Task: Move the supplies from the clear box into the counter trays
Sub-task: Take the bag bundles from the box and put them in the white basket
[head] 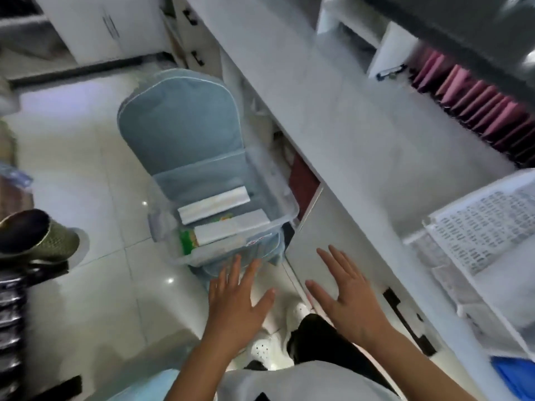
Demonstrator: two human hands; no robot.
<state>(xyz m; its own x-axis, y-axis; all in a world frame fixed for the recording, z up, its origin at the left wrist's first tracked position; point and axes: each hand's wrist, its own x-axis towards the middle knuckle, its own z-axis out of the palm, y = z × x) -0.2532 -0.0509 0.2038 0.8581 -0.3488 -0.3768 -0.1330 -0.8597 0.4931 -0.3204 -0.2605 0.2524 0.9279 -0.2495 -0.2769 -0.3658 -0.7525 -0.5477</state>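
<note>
A clear plastic box rests on the seat of a blue-cushioned chair beside the white counter. Inside it lie flat white supply packets and a green-labelled pack. My left hand hovers open just in front of the box's near rim, fingers spread. My right hand is open too, held over the cabinet front to the right of the box. Both hands hold nothing. White trays stand on the counter at the right, one holding printed sheets.
A row of pink folders stands at the back right of the counter. Cabinet doors with black handles run under the counter. A green shoe sits at the left on dark stacked items. My feet in white shoes stand on glossy floor tiles.
</note>
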